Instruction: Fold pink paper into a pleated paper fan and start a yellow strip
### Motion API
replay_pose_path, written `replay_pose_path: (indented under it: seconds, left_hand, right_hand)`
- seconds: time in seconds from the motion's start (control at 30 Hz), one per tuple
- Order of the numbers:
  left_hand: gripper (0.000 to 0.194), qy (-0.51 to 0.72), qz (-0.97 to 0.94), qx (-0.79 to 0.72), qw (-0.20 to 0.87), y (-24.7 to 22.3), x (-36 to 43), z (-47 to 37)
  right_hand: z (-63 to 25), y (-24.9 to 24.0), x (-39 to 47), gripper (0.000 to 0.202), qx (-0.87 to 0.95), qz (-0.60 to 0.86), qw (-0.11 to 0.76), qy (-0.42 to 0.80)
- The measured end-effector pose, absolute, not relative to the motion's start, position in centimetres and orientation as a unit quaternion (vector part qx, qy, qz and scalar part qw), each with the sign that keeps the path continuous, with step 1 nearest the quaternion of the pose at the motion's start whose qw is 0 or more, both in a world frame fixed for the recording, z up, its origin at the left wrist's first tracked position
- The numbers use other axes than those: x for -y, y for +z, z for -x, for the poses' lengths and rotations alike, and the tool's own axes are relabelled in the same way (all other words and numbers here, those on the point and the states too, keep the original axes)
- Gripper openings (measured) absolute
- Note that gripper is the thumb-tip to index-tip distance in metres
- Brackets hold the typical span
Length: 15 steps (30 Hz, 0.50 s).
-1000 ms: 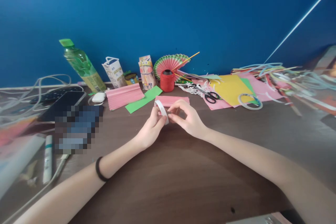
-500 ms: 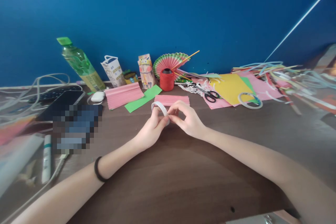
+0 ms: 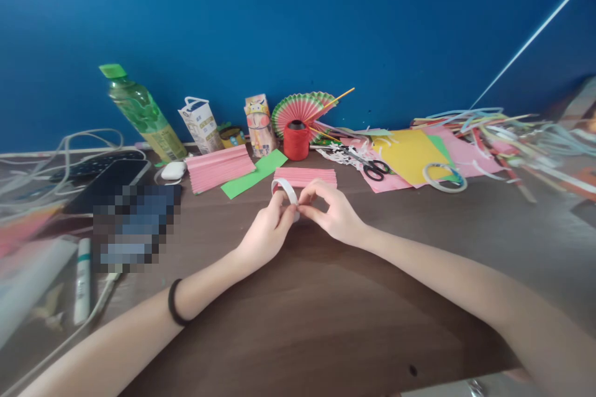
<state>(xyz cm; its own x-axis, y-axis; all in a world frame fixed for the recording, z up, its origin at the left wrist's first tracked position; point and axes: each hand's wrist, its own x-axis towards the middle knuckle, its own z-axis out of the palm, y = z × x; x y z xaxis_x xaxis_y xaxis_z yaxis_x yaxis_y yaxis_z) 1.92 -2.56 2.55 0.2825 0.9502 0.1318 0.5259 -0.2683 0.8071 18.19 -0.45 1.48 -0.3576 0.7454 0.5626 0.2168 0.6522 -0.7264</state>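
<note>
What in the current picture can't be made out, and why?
All in the head view:
- Whether the right hand pinches a loose end of the white ring: too small, fingers cover it.
- The scissors' tips: lost among paper scraps.
- What the phone shows: pixelated.
- The bottle's label text: too small.
- The pale item at the bottom: cut off by the edge.

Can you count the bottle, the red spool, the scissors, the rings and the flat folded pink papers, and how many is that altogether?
Green bottle: 1
Red spool: 1
Scissors: 1
Rings: 2, the held white ring and the pale ring
Folded pink papers: 2, the left paper and the right paper
Total: 7
</note>
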Motion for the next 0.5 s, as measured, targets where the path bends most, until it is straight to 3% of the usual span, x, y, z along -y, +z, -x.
replay_pose_path:
  seconds: [0.27,0.5]
  left_hand:
    - [0.015,0.309,-0.741,-0.526,0.280,2.86,2.91,-1.95]
    - [0.014,0.329,-0.731,-0.520,0.296,2.48,2.75,-1.90]
  right_hand:
    - [-18.14,1.22,0.68,0.007,0.787,0.322,0.471,0.237]
    - [-18.10,0.81,0.88,0.008,0.821,0.298,0.462,0.152]
